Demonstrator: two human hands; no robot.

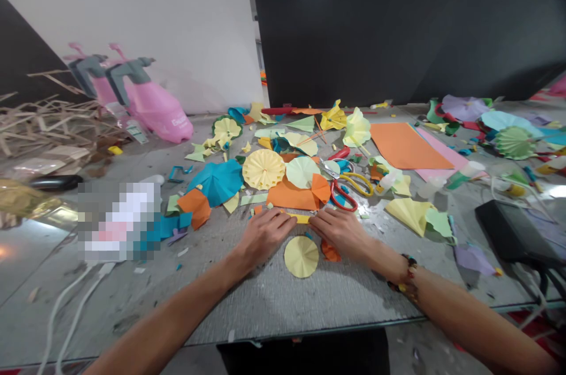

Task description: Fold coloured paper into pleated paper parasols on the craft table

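Your left hand (265, 237) and right hand (338, 233) are curled nearly closed, pinching a narrow yellow paper strip (300, 219) from either end, just beyond a pleated paper disc (301, 256) on the grey table (309, 298). Farther off, scissors (344, 195) and an orange sheet (407, 145) lie among scattered paper fans, with a pink model scooter (159, 109) and a black wall panel (375, 27) beyond.

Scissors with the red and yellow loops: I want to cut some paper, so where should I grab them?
Grip the red and yellow finger loops of the scissors from the near side with your right hand. The loops face you, while the blades point away among paper scraps, so your fingers stay off the cutting edges.
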